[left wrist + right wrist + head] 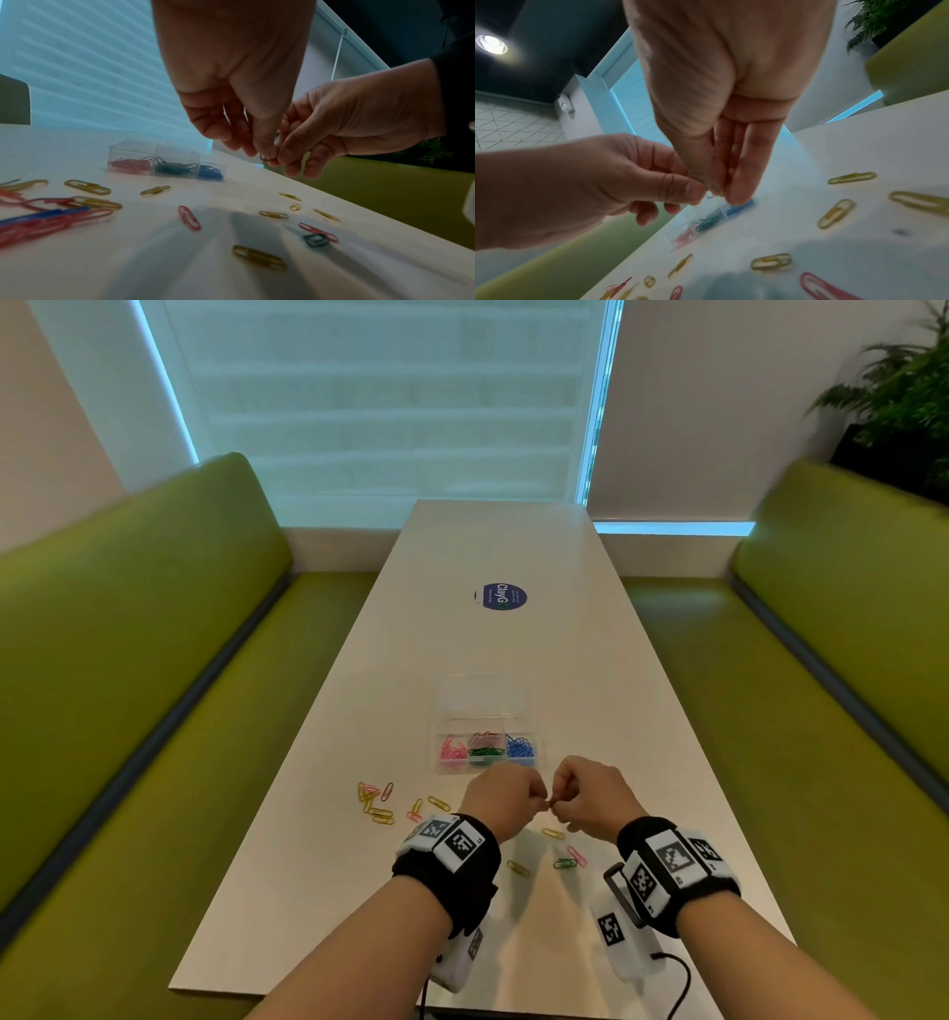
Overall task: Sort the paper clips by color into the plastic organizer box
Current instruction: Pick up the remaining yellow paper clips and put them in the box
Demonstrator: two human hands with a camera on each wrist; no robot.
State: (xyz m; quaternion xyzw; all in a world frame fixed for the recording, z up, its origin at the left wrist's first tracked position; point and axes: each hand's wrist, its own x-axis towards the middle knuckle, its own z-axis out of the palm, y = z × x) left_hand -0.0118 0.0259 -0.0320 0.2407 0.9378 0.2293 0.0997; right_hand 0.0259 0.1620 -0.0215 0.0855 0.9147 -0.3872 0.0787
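- While both hands meet in the air above the surface (539,567), the left hand (500,796) and the right hand (585,796) each pinch the same tiny bit of wire, a paper clip (267,158), or maybe two hooked together; its color is too dark to tell.
- It looks like the hands pull gently to get the clips apart, so each one can go with its own color.
- The fingers (264,142) of the left hand curl down and squeeze the clip at the tips; the right fingers (739,182) point down and squeeze it too.
- Both wrists are lifted and the knuckles face each other, just in front of the plastic organizer box (485,752).
- The box sits open, with pink, green and blue clips in three side-by-side parts, so dropping is easy.
- Many loose clips (377,806), mostly yellow and pink, still lie on the surface to the left and under the hands, so the sorting seems only partly done.
- One green clip (564,864) waits near the right wrist.
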